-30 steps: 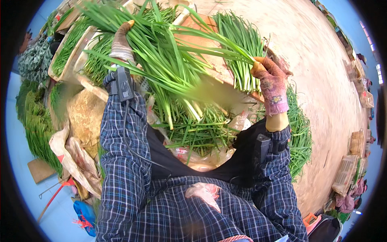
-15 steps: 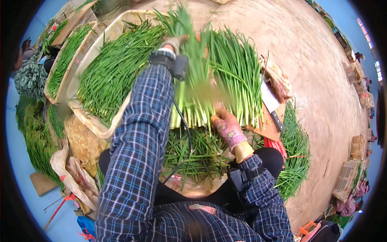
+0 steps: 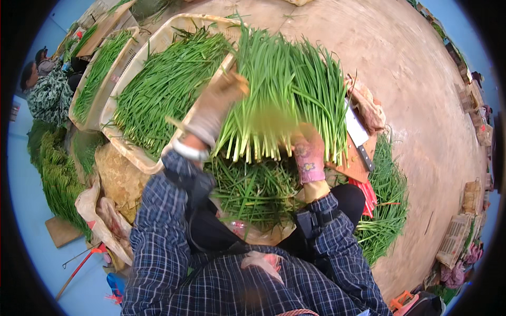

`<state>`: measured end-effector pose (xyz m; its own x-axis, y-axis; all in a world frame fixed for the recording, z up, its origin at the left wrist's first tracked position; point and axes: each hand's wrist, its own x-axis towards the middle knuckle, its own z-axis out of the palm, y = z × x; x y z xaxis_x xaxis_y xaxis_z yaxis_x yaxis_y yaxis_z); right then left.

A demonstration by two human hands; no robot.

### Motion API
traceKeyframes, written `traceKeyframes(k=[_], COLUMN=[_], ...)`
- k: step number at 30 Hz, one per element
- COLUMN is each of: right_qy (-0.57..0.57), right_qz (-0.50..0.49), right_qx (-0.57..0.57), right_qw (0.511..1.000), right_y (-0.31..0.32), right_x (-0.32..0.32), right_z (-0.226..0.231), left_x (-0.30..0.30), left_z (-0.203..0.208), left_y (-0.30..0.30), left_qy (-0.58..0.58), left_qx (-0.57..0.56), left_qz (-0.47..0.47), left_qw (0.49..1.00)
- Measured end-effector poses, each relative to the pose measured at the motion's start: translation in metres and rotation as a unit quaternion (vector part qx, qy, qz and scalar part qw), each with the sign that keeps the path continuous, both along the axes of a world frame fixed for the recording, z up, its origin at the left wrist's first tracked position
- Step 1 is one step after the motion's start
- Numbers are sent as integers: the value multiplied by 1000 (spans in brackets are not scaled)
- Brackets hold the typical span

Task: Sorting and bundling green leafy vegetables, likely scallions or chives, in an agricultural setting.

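A broad heap of garlic chives (image 3: 279, 68) lies in front of me, leaves pointing away and pale stem ends toward me. My left hand (image 3: 213, 108), in a dirty pale glove, is at the heap's left edge beside the crate; motion smears its fingers. At the stem ends on the right, my right hand (image 3: 308, 152) in a pink flowered glove has its fingers curled on the chives. A blurred spot covers the stems just left of its fingertips. Loose trimmed leaves (image 3: 258, 195) lie below the heap, between my legs.
A cream crate (image 3: 129, 158) full of chives stands at left, with a narrower crate (image 3: 79, 124) behind it. To the right, a knife (image 3: 358, 131) rests on a wooden board (image 3: 350, 168) by a cloth (image 3: 366, 108). More chives (image 3: 387, 210) lie on the floor. Another person (image 3: 50, 95) sits far left.
My left hand has come back toward me from the leaf tops. The lifted chives now lie on the heap's left side. My right hand has shifted slightly up and right against the stems.
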<state>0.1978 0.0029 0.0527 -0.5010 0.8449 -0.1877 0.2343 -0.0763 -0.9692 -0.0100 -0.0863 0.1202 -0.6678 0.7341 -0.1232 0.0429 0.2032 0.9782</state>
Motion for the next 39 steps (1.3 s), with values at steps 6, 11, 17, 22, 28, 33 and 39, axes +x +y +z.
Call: traceKeyframes(k=[6,11,17,22,28,33,39], right_qy=[83,141,161,136,153,147,142], right_qz=[-4,-1,52,8,-30,64,-25], right_qx=[-118,-200,-268,-311,-340,-360,-291], right_qw=[990,970,948,941,928,919,946], right_y=[-9,-23,-39,-46,-57,-51,-64], right_x=[18,46,57,72,66,68,65], right_z=[31,9,4,-10,-50,-71,-68], left_x=[109,122,119,143,142,147,152], left_z=[-49,-69,-142,-91,-90,-90,-87], left_y=[-24,-13,-11,-10,-22,-26,-34], left_qy=[-320,-101,-107,-317,-288,-301,-346], left_qx=[-55,-48,107,-12,-81,-86,-55], left_qz=[-149,-211,-139,-31,72,80,14], left_qw=[934,971,979,948,951,946,937])
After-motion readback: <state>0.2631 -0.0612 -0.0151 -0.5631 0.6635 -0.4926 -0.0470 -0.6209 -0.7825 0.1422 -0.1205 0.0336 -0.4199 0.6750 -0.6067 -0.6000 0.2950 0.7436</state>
